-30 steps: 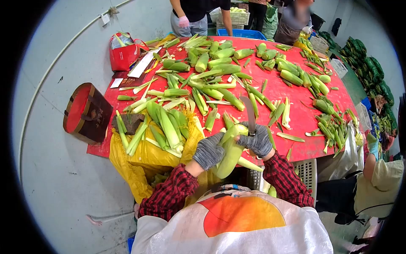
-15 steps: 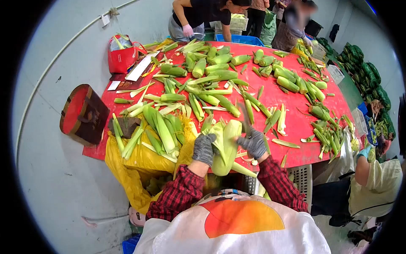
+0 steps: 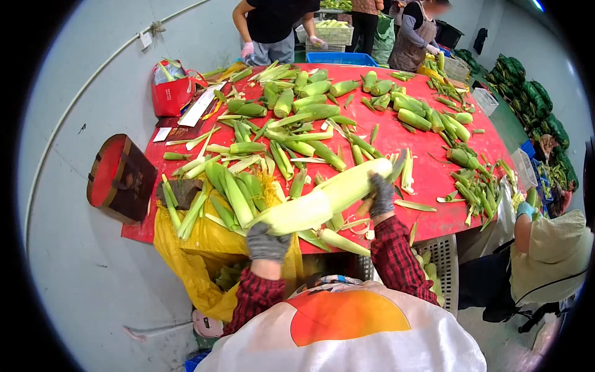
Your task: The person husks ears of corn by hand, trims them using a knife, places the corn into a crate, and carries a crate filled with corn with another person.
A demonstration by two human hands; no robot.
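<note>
A pale green ear of corn lies across in front of me above the red table's near edge. My left hand, in a grey glove, is closed on the pale husk leaves stretching from the ear's left side. My right hand, also gloved, is closed round the ear's right part and a knife, whose blade points up past the ear's end. Another pale ear rests below, at the table edge.
Unpeeled ears and loose husks cover much of the red table. A yellow sack with husks hangs at the left edge; a white crate with ears stands below. Co-workers are across the table and at the right.
My left hand has moved down and left, drawing husk leaves away from the ear. The ear has turned from near upright to slanting. The co-worker across the table has straightened up.
</note>
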